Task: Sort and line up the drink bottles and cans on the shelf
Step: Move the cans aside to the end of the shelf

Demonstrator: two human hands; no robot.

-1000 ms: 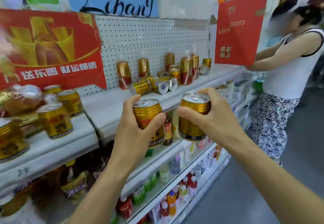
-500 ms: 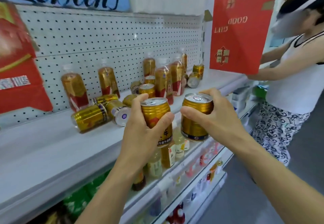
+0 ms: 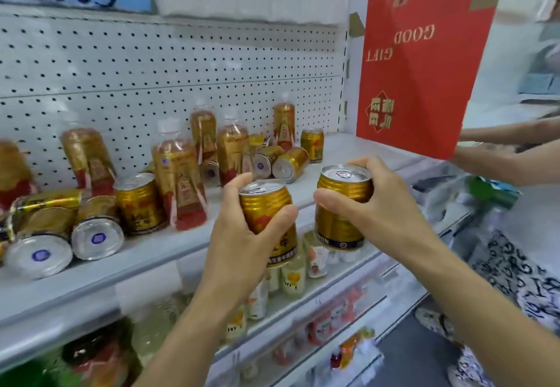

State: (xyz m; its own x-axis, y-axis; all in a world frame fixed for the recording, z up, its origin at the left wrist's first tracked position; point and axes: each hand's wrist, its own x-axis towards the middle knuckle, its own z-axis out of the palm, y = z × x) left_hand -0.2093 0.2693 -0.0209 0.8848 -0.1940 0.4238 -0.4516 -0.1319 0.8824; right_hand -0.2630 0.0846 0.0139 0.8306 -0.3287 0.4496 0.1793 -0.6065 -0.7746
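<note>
My left hand (image 3: pixel 242 235) grips one upright gold can (image 3: pixel 266 205), and my right hand (image 3: pixel 375 205) grips a second gold can (image 3: pixel 342 202). Both cans hang side by side in front of the white shelf's edge (image 3: pixel 145 265). On the shelf stand several gold-and-red bottles (image 3: pixel 178 174) among more gold cans. One can stands upright (image 3: pixel 139 202); others lie on their sides at the left (image 3: pixel 97 229) and further back (image 3: pixel 289 164). Another upright can (image 3: pixel 312 144) stands at the back right.
A white pegboard (image 3: pixel 181 68) backs the shelf. A red gift bag (image 3: pixel 424 59) hangs over the shelf's right end. Another person's arms (image 3: pixel 500 150) reach in at the right. Lower shelves (image 3: pixel 303 311) hold small bottles.
The view has swung right along the shelf, so the bottle and can cluster now sits closer and more central. Both hands still hold their cans, carried rightward with me.
</note>
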